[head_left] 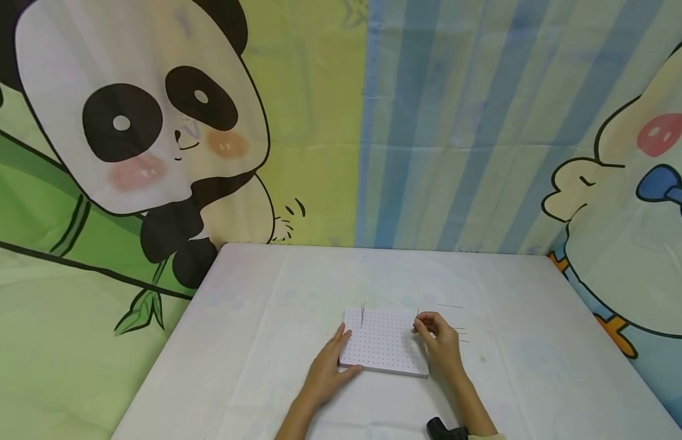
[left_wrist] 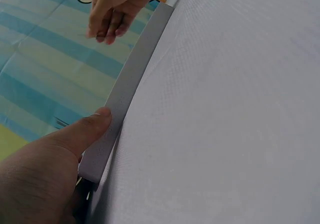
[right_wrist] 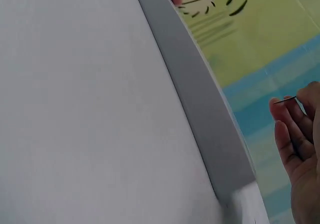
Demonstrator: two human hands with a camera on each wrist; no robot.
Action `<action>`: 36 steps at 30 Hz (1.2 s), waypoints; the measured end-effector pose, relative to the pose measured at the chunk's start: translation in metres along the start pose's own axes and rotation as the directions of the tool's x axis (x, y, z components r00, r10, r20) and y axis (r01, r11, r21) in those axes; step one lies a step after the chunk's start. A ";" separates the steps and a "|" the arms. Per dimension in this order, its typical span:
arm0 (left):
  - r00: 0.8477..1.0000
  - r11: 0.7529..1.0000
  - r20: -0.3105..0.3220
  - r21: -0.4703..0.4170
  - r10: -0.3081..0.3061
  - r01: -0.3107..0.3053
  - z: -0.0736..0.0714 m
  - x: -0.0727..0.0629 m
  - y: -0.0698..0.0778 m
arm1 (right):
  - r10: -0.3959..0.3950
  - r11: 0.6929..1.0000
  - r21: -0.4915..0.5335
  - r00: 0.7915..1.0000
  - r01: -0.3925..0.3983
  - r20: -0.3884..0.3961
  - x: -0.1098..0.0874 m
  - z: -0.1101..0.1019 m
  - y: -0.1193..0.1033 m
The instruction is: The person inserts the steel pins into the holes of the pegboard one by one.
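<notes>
A white square board (head_left: 382, 342) with rows of small holes lies flat on the table. My left hand (head_left: 328, 370) grips its near left corner, the thumb (left_wrist: 92, 129) along the front edge and the fingers at the left side. Above the board's far right part, my right hand (head_left: 439, 342) pinches a thin dark needle-like stick (right_wrist: 284, 101) between thumb and finger. Several thin sticks (head_left: 363, 315) stand upright in the board near its far left corner. The stick's lower end is too small to tell whether it touches a hole.
On the white table (head_left: 264, 366), several more thin sticks (head_left: 450, 305) lie loose to the right of the board, some partly behind my right hand. A black strap-like device (head_left: 447, 430) sits at the right wrist. A printed curtain (head_left: 308, 122) hangs behind the table.
</notes>
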State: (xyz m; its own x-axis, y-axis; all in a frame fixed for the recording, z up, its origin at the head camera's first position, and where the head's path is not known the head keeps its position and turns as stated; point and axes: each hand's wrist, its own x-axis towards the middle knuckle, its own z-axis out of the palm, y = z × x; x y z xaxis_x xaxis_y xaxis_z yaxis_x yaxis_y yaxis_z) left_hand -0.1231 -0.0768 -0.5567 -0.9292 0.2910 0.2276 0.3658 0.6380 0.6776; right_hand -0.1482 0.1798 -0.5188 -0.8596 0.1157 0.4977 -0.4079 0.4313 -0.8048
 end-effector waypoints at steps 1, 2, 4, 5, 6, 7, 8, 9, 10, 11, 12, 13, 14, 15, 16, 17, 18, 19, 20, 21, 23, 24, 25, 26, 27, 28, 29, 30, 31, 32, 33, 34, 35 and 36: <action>1.000 1.000 0.000 0.002 -0.002 0.002 0.001 0.000 0.000 | -0.010 1.000 0.025 1.000 0.010 0.005 0.001 0.007 -0.007; 1.000 1.000 0.000 0.003 -0.004 0.004 0.001 0.000 0.000 | -0.027 0.999 0.044 1.000 0.027 0.011 0.002 0.014 -0.014; 1.000 1.000 -0.006 0.005 0.001 -0.001 0.001 0.000 -0.001 | -0.071 0.996 0.061 0.997 0.070 0.024 0.003 0.028 -0.022; 1.000 1.000 -0.008 0.006 0.004 -0.003 0.001 0.000 -0.001 | -0.085 0.994 0.065 0.996 0.083 0.032 0.003 0.035 -0.020; 1.000 1.000 -0.010 0.006 0.008 -0.008 0.001 0.000 -0.001 | -0.097 0.993 0.066 0.994 0.094 0.040 0.003 0.042 -0.022; 1.000 1.000 -0.011 0.004 0.012 -0.012 0.001 0.000 -0.001 | -0.093 0.993 0.073 0.995 0.090 0.043 0.003 0.048 -0.023; 1.000 1.000 -0.015 0.005 0.021 -0.021 0.001 0.001 -0.002 | -0.106 0.992 0.074 0.993 0.103 0.043 0.003 0.055 -0.021; 1.000 1.000 -0.016 0.004 0.025 -0.025 0.001 0.001 -0.002 | -0.105 0.992 0.073 0.994 0.101 0.044 0.002 0.061 -0.018; 0.999 1.000 -0.017 0.003 0.028 -0.028 0.001 0.000 -0.002 | -0.104 0.992 0.070 0.994 0.101 0.045 0.002 0.067 -0.015; 0.999 1.000 -0.018 0.002 0.031 -0.031 0.001 0.000 -0.002 | -0.099 0.993 0.072 0.994 0.096 0.048 0.002 0.072 -0.011; 0.999 0.999 -0.020 0.001 0.033 -0.033 0.001 0.000 -0.002 | -0.106 0.993 0.067 0.993 0.102 0.050 0.001 0.077 -0.011; 0.999 0.999 -0.020 0.000 0.033 -0.033 0.000 0.000 -0.003 | -0.112 0.992 0.063 0.992 0.109 0.056 0.001 0.081 -0.010; 0.999 0.999 -0.021 0.001 0.034 -0.034 0.000 0.000 -0.003 | -0.119 0.991 0.065 0.991 0.115 0.064 0.001 0.084 -0.009; 0.999 1.000 -0.017 -0.003 0.029 -0.029 0.000 0.000 -0.003 | -0.125 0.991 0.058 0.989 0.121 0.073 0.001 0.087 -0.007; 0.999 1.000 -0.016 -0.005 0.029 -0.029 0.000 0.000 -0.003 | -0.137 0.990 0.050 0.987 0.133 0.080 0.000 0.090 -0.007; 0.999 1.000 -0.014 -0.005 0.029 -0.029 0.000 0.000 -0.003 | -0.150 0.988 0.041 0.985 0.147 0.085 0.000 0.092 -0.006; 1.000 1.000 -0.012 -0.005 0.027 -0.028 0.000 0.001 -0.003 | -0.158 0.987 0.033 0.983 0.155 0.090 0.000 0.093 -0.006; 1.000 1.000 -0.010 -0.003 0.026 -0.026 0.000 0.001 -0.003 | -0.165 0.986 0.030 0.981 0.163 0.097 0.000 0.095 -0.006; 1.000 1.000 -0.009 -0.001 0.026 -0.026 -0.001 0.001 -0.003 | -0.169 0.986 0.025 0.980 0.167 0.104 0.000 0.095 -0.006; 1.000 1.000 -0.009 -0.003 0.026 -0.026 -0.001 0.001 -0.002 | -0.174 0.985 0.013 0.978 0.173 0.113 0.000 0.096 -0.005; 1.000 1.000 -0.010 -0.006 0.024 -0.024 -0.002 0.001 -0.001 | -0.176 0.984 0.007 0.976 0.177 0.128 0.000 0.096 -0.006; 1.000 1.000 -0.011 -0.007 0.024 -0.024 -0.003 0.001 -0.001 | -0.172 0.985 0.004 0.976 0.173 0.135 0.000 0.096 -0.007; 1.000 1.000 -0.010 -0.009 0.022 -0.022 -0.003 0.000 -0.001 | -0.173 0.985 0.002 0.975 0.174 0.140 0.000 0.096 -0.007; 1.000 1.000 -0.010 -0.013 0.022 -0.022 -0.003 0.000 0.000 | -0.173 0.985 -0.001 0.974 0.175 0.145 0.001 0.097 -0.007; 1.000 1.000 -0.010 -0.014 0.023 -0.023 -0.003 0.000 0.000 | -0.176 0.984 -0.005 0.973 0.179 0.149 0.001 0.096 -0.007; 1.000 1.000 -0.009 -0.014 0.023 -0.023 -0.003 0.000 0.000 | -0.180 0.983 -0.007 0.972 0.184 0.152 0.001 0.096 -0.007; 1.000 1.000 -0.010 -0.013 0.026 -0.026 -0.003 0.000 0.000 | -0.188 0.981 -0.012 0.970 0.192 0.156 0.001 0.096 -0.007; 1.000 1.000 -0.010 -0.011 0.027 -0.027 -0.003 0.001 0.000 | -0.194 0.980 -0.015 0.968 0.199 0.161 0.001 0.096 -0.007; 1.000 1.000 -0.009 -0.014 0.027 -0.027 -0.003 0.001 0.000 | -0.200 0.978 -0.021 0.965 0.206 0.169 0.001 0.096 -0.006; 1.000 1.000 -0.010 -0.013 0.028 -0.028 -0.003 0.001 -0.001 | -0.206 0.976 -0.031 0.963 0.214 0.176 0.000 0.097 -0.006; 1.000 1.000 -0.010 -0.014 0.028 -0.028 -0.003 0.001 -0.001 | -0.212 0.973 -0.048 0.960 0.224 0.184 0.000 0.097 -0.006; 1.000 0.999 -0.010 -0.016 0.028 -0.028 -0.003 0.001 -0.001 | -0.221 0.968 -0.074 0.957 0.238 0.190 0.000 0.097 -0.005; 1.000 0.999 -0.010 -0.017 0.028 -0.029 -0.002 0.001 -0.001 | -0.226 0.963 -0.104 0.955 0.249 0.192 0.000 0.097 -0.005; 1.000 0.999 -0.009 -0.018 0.028 -0.028 -0.002 0.001 -0.002 | -0.229 0.957 -0.133 0.954 0.257 0.194 0.000 0.097 -0.005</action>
State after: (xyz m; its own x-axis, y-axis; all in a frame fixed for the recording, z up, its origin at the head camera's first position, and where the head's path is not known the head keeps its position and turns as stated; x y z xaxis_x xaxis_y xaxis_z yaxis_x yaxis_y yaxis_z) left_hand -0.1244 -0.0791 -0.5565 -0.9190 0.3023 0.2532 0.3911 0.6168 0.6831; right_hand -0.1759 0.0906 -0.5465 -0.7863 -0.1617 0.5963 -0.5702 0.5616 -0.5996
